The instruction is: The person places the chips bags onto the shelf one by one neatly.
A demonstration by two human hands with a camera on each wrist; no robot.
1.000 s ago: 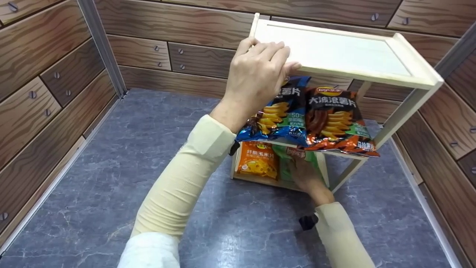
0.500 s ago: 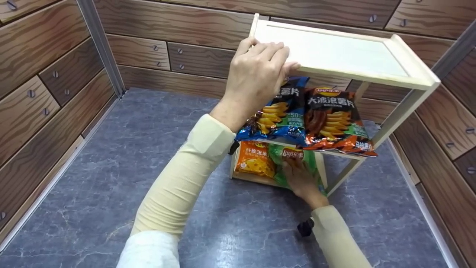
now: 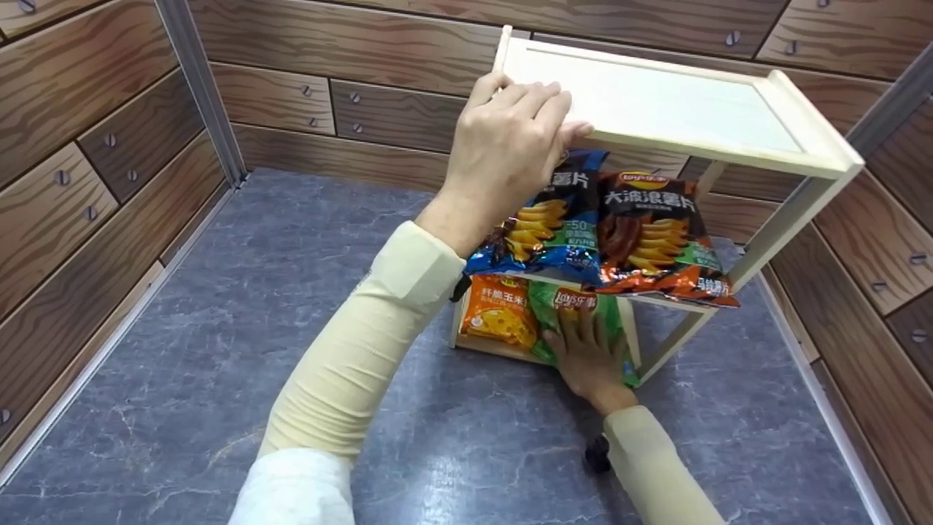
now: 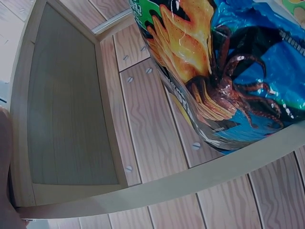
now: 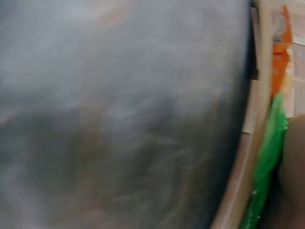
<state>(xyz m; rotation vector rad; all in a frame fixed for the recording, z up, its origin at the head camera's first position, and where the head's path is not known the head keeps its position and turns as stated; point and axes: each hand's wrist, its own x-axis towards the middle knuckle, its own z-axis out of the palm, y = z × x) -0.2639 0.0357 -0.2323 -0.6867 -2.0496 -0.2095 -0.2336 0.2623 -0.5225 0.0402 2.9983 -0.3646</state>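
My left hand (image 3: 510, 138) grips the near left end of the top board of a pale wooden shelf rack (image 3: 670, 95), thumb at its front edge. Down at the bottom tier, my right hand (image 3: 589, 357) lies with fingers spread on the front of a green chip bag (image 3: 545, 302). Left of that bag stands an orange bag (image 3: 499, 321). On the middle tier, a blue chip bag (image 3: 579, 257) and a black-and-red chip bag (image 3: 656, 237) lean side by side. The left wrist view shows the blue bag (image 4: 228, 76) close up, with octopus pictured on it.
The rack stands on a dark marbled floor (image 3: 306, 292). Wood-patterned walls (image 3: 379, 58) enclose the space behind and at both sides. Metal posts mark the corners. Much of the right wrist view is a blurred grey surface (image 5: 119, 119).
My right hand has drawn back toward me and its fingers have spread on the green bag. The green bag's front has come into fuller view. My left hand stays on the rack.
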